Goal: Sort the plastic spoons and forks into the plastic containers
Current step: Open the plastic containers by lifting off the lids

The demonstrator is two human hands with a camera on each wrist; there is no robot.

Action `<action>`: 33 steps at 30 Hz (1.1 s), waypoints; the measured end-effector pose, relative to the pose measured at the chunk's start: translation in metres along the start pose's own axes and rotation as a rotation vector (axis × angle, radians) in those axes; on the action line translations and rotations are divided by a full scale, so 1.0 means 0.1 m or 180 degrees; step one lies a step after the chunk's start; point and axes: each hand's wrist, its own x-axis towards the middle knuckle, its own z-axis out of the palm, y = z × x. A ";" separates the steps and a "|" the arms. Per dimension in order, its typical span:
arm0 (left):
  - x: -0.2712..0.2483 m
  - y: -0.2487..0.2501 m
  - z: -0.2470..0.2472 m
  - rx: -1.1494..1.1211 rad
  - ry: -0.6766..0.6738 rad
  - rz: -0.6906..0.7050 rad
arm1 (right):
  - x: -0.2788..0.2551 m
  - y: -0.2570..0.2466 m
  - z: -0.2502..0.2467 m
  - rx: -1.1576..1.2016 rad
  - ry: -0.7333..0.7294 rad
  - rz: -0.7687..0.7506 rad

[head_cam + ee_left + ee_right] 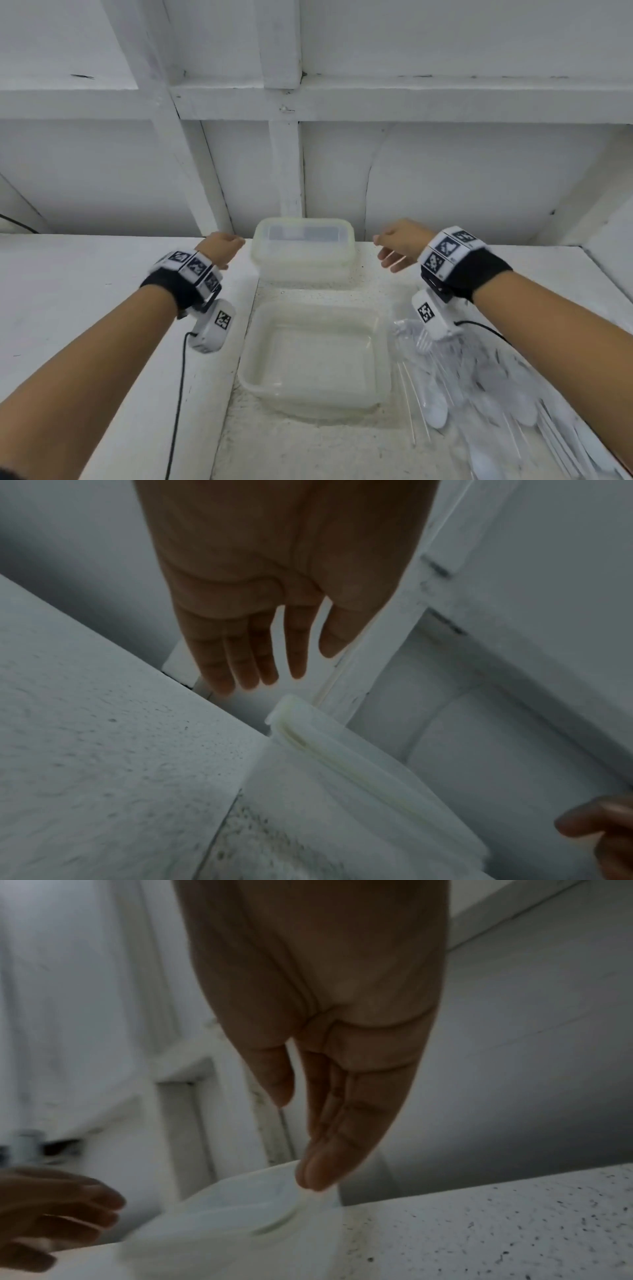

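Note:
Two translucent plastic containers stand on the white counter. The far container [303, 251] carries a lid and sits by the wall; the near container [313, 356] is uncovered and holds nothing. A heap of clear plastic spoons and forks [486, 387] lies to the right of the near container. My left hand [222, 246] hovers just left of the far container with straight fingers [240, 653]. My right hand [397, 245] hovers just right of it, fingers [329, 1137] straight too. Neither hand touches the container [359, 772] or holds anything.
A white wall with raised wooden framing [284, 164] rises right behind the far container. The counter [85, 308] stretches to the left. A black cable [180, 394] hangs from my left wrist device.

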 end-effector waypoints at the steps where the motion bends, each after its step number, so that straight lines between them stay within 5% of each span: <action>1: 0.08 0.05 0.04 0.0226 0.0066 0.0002 | 0.14 -0.03 0.02 0.0004 -0.0039 0.0007; 5: 0.32 0.09 0.25 0.0535 0.0154 0.0031 | 0.60 0.03 0.16 0.0061 -0.0135 0.0062; 12: 0.62 -0.04 0.37 -0.1161 -0.0027 -0.0402 | 1.01 0.23 0.35 0.0747 -0.0436 0.0053; 18: 0.58 -0.18 0.26 -0.1812 -0.0584 -0.0667 | 1.04 0.31 0.36 0.1252 -0.0488 0.0104; 25: 0.66 -0.22 0.23 -0.1164 -0.0449 -0.0330 | 1.01 0.34 0.35 0.1591 -0.0757 0.0410; 33: 0.58 -0.21 0.23 -0.0891 -0.0418 -0.0384 | 1.04 0.38 0.40 0.1644 -0.0462 0.0085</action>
